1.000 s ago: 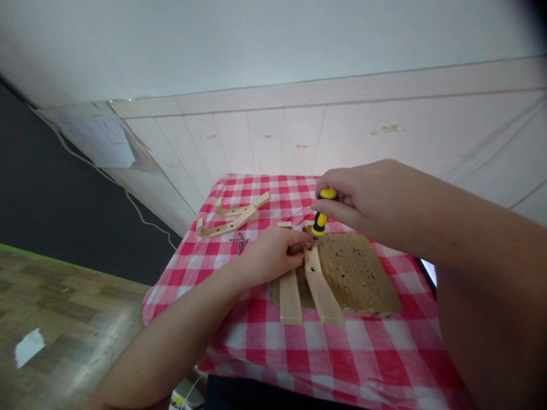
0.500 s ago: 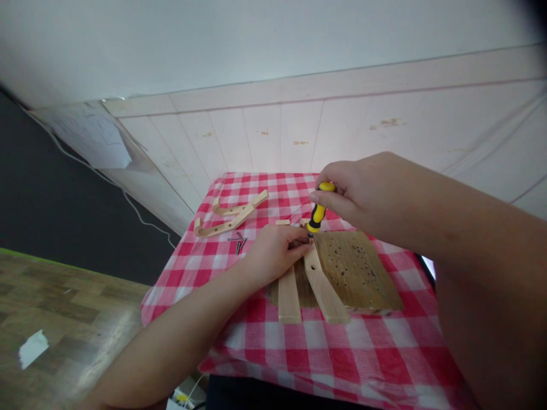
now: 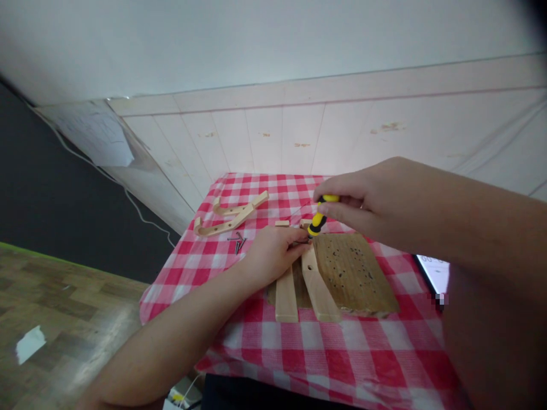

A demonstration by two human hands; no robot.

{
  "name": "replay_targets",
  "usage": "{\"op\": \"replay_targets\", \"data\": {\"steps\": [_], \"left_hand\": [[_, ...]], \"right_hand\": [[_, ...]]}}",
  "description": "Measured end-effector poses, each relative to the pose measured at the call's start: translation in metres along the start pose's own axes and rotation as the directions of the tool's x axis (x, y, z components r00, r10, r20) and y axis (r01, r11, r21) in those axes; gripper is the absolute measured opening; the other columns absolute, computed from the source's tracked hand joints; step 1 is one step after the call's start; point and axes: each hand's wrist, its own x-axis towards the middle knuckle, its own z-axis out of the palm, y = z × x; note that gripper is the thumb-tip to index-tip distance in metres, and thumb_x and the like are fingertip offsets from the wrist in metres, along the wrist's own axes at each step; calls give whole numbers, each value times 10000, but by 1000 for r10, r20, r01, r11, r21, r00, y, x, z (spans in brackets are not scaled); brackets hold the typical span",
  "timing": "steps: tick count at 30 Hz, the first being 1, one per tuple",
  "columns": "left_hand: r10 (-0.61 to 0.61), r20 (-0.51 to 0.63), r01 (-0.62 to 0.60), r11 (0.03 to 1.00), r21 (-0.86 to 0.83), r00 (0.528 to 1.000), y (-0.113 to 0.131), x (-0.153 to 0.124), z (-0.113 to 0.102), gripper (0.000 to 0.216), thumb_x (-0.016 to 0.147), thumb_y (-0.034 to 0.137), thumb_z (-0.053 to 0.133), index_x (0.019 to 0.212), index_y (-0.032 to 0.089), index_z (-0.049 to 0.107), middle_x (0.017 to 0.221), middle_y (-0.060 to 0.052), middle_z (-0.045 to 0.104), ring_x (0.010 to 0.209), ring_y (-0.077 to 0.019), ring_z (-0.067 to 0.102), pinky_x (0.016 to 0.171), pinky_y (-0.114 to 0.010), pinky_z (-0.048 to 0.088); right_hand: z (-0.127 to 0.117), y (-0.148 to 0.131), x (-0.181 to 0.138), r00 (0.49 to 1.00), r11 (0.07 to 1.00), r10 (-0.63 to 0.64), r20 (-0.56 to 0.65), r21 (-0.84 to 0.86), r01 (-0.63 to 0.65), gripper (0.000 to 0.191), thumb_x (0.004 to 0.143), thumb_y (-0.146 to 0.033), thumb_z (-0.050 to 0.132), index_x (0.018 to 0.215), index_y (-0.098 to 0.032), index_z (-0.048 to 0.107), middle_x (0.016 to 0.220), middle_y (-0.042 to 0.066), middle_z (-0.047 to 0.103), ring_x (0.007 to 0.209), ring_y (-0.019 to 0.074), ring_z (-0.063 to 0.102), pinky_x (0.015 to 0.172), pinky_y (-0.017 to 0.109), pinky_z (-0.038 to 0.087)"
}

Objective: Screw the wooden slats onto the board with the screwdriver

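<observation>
My right hand [image 3: 367, 196] is closed around a yellow and black screwdriver [image 3: 317, 222], which leans to the right. Its tip meets the upper part of a pale wooden hook [image 3: 317, 285] with a round hole in it. From the left, my left hand [image 3: 273, 253] pinches the hook close to that tip; the exact grip is partly hidden. Under my left fingers runs a second wooden hook [image 3: 286, 296], its middle covered by the hand. Both pieces lie across a brown wooden board [image 3: 352, 270] pitted with small holes.
On the red and white checked tablecloth [image 3: 273, 341], two more wooden hooks [image 3: 226, 225] lie at the back left. Several screws [image 3: 237, 242] are beside my left hand. A lit phone-like screen [image 3: 433, 273] sits at the right edge, and a panelled wall [image 3: 265, 139] stands behind.
The screwdriver has tilted further right as my right hand moved right and slightly down. The hook under it has swung slightly left at its near end. More of the lit screen shows.
</observation>
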Motion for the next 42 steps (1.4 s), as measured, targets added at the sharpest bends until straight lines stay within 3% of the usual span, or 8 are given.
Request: {"op": "replay_targets", "data": {"steps": [5, 10, 17, 24, 30, 33, 36, 42], "left_hand": [[-10, -1, 10, 1000, 9, 1000, 2, 1, 1, 167, 864, 164, 613, 951, 199, 751, 870, -19, 753, 770, -150, 659, 670, -242, 463], [-31, -10, 31, 999, -44, 999, 1, 2, 2, 106, 845, 191, 652, 894, 183, 745, 830, -14, 742, 734, -139, 650, 637, -230, 449], [-12, -21, 13, 1000, 12, 1000, 1, 3, 1, 121, 854, 177, 626, 893, 175, 741, 822, -26, 739, 721, -143, 640, 627, -241, 430], [-6, 18, 5, 999, 52, 1000, 4, 4, -3, 102, 861, 172, 616, 817, 165, 708, 772, -22, 709, 710, -142, 617, 629, -243, 414], [-1, 2, 1, 999, 41, 1000, 4, 2, -2, 104, 845, 149, 626, 861, 185, 723, 799, -11, 716, 722, -136, 614, 669, -243, 438], [5, -14, -4, 1000, 27, 1000, 4, 1, 0, 121, 844, 142, 631, 873, 196, 736, 802, -8, 720, 725, -133, 616, 675, -244, 445], [1, -15, 0, 999, 42, 1000, 5, 0, 0, 112, 846, 156, 627, 830, 188, 733, 769, -10, 711, 701, -129, 610, 652, -242, 439], [-8, -36, 8, 1000, 17, 999, 4, 0, 1, 97, 846, 184, 646, 864, 186, 741, 822, -24, 732, 730, -140, 630, 663, -247, 452]], "right_hand": [[2, 2, 9, 992, 997, -69, -103, -45, 65, 347, 897, -413, 474, 699, -207, 671, 594, 26, 568, 570, 152, 490, 586, 309, 302], [5, -3, 14, 993, 997, -80, -91, -19, 79, 314, 903, -362, 450, 832, -214, 718, 678, 28, 634, 630, 158, 538, 617, 302, 324], [6, -2, 2, 991, 991, -120, -53, 46, 123, 270, 861, -278, 476, 970, -208, 713, 691, 33, 661, 599, 154, 547, 592, 291, 324], [13, -2, 7, 982, 992, -109, -154, 50, 118, 345, 875, -277, 429, 1080, -213, 698, 792, 50, 700, 700, 183, 602, 642, 304, 366], [5, -3, 5, 998, 1000, -4, -68, -15, 3, 264, 883, -356, 480, 806, -210, 686, 583, 26, 588, 496, 149, 467, 545, 309, 307], [4, -3, 9, 996, 997, 7, -87, -70, -13, 319, 887, -447, 499, 723, -214, 643, 516, 15, 514, 466, 145, 410, 527, 311, 287], [8, 0, 13, 991, 997, -22, -130, -73, 12, 368, 903, -491, 477, 707, -221, 633, 488, 6, 481, 466, 148, 407, 535, 311, 286], [9, -1, 9, 995, 996, -41, -96, 70, 48, 260, 907, -337, 443, 855, -213, 665, 603, 19, 597, 497, 132, 449, 534, 289, 278]]}}
